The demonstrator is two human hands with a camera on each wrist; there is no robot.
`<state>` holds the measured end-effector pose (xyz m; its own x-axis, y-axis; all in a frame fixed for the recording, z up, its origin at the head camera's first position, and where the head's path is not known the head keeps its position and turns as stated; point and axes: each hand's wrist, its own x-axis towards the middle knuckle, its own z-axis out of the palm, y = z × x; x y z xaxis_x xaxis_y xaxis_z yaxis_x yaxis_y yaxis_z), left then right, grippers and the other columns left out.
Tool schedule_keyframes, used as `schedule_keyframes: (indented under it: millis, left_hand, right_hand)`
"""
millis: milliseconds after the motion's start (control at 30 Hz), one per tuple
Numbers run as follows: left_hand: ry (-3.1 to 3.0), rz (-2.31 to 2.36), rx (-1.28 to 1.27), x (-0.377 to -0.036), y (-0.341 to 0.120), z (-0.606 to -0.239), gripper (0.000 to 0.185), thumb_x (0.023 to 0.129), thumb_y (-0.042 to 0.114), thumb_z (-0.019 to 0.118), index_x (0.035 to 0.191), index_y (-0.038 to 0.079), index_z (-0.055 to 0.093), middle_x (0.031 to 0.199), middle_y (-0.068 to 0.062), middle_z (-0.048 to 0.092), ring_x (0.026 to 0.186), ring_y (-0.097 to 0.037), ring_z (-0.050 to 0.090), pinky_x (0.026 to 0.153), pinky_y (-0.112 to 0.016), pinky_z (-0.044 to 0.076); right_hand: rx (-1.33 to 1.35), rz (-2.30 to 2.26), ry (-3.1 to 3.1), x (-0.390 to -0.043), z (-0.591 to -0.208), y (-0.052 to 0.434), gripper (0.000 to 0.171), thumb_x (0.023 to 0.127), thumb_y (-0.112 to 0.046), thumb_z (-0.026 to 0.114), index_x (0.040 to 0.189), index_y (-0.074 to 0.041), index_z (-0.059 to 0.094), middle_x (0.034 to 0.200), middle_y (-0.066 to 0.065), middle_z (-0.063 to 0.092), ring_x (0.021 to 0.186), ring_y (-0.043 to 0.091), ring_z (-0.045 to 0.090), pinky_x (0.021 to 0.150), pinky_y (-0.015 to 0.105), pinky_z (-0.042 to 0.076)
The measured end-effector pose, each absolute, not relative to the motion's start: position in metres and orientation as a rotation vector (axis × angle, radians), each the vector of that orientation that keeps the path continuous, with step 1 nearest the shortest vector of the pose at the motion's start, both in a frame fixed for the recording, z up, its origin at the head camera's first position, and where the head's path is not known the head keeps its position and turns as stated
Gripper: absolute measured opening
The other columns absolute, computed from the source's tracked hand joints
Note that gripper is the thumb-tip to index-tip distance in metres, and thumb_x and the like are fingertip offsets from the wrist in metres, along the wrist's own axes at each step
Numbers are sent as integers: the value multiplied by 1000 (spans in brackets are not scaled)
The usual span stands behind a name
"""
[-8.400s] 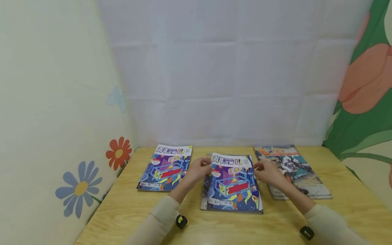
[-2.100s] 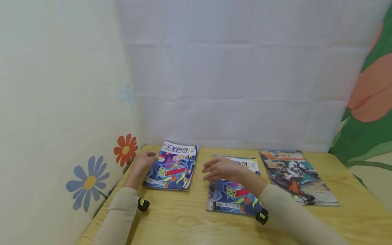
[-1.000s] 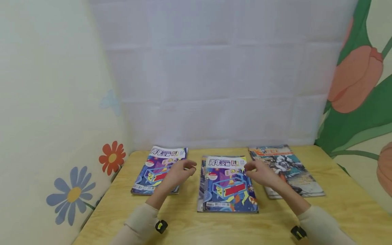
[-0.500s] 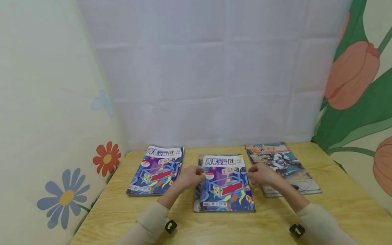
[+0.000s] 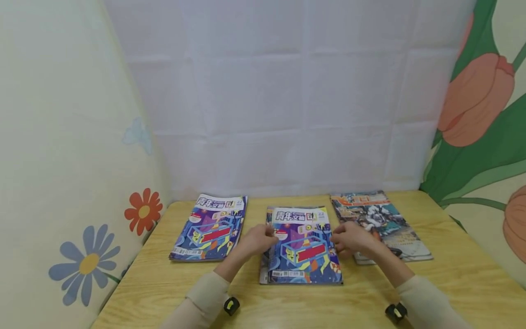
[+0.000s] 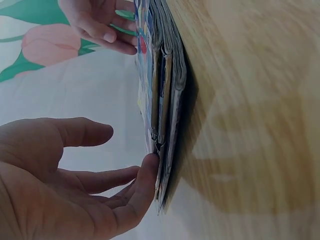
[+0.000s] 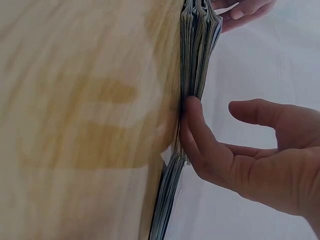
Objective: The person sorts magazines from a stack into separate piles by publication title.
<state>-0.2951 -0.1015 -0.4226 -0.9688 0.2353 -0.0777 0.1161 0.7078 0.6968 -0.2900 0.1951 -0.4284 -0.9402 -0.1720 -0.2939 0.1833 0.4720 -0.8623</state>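
Observation:
In the head view, a stack of magazines (image 5: 303,258) with a purple-blue cover lies mid-table, a greyer magazine showing along its left side. My left hand (image 5: 258,240) is at the stack's left side. Its fingertips touch the folded spines (image 6: 167,75) in the left wrist view, with the thumb held apart. On the opposite side my right hand (image 5: 352,238) rests its fingertips against the page edges (image 7: 196,55), as the right wrist view shows; that thumb also stands clear. Neither hand pinches the stack.
To the left lies another purple-blue magazine pile (image 5: 210,233). A magazine with a grey-teal cover and orange title (image 5: 382,219) lies at the right, partly behind my right forearm. The wooden table (image 5: 283,306) meets a white cloth backdrop (image 5: 255,105) and painted walls.
My left hand has moved from the left pile to the middle stack's left edge. My right hand has gone from above the middle stack to its right edge. The last half second shows little movement.

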Motion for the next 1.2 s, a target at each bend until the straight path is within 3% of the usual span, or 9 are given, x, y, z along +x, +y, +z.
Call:
schedule_keyframes:
  millis: [267, 500, 733, 900, 1200]
  left_hand:
    - [2747, 1120, 263, -291, -99, -417, 44, 95, 16, 66, 131, -8, 62, 125, -21, 64, 108, -32, 61, 89, -47, 54]
    - [2587, 1372, 171, -296, -102, -419, 41, 98, 9, 56, 134, -11, 58, 125, -22, 62, 92, -26, 65, 75, -39, 59]
    - [2359, 1610, 11, -302, -106, -431, 47, 97, 5, 56, 139, -15, 50, 123, -27, 61, 100, -34, 67, 77, -41, 60]
    - [2283, 1674, -11, -302, -108, -430, 49, 97, 4, 56, 141, -15, 48, 123, -28, 61, 104, -36, 65, 79, -42, 59]
    - [2130, 1832, -35, -307, -108, -435, 34, 95, 0, 58, 126, -14, 58, 91, -15, 65, 76, -19, 62, 71, -31, 58]
  right_hand:
    - [-14, -1496, 2347, -290, -428, 194, 45, 104, -8, 57, 138, 19, 46, 104, 18, 68, 87, 28, 70, 73, 41, 60]
    - [-10, -1583, 2325, -292, -427, 198, 49, 101, -6, 59, 140, 18, 43, 104, 22, 64, 85, 27, 68, 73, 41, 60]
    - [25, -1749, 2102, -296, -436, 203, 55, 99, -1, 59, 145, 18, 36, 109, 24, 67, 92, 35, 70, 78, 43, 60]
    - [-80, -1800, 1927, -295, -440, 206, 69, 93, 6, 53, 153, 12, 21, 108, 28, 68, 92, 44, 70, 78, 49, 59]
    - [-142, -1900, 1730, -297, -441, 211, 76, 90, 13, 47, 156, 2, 13, 115, 32, 65, 92, 44, 70, 81, 53, 58]
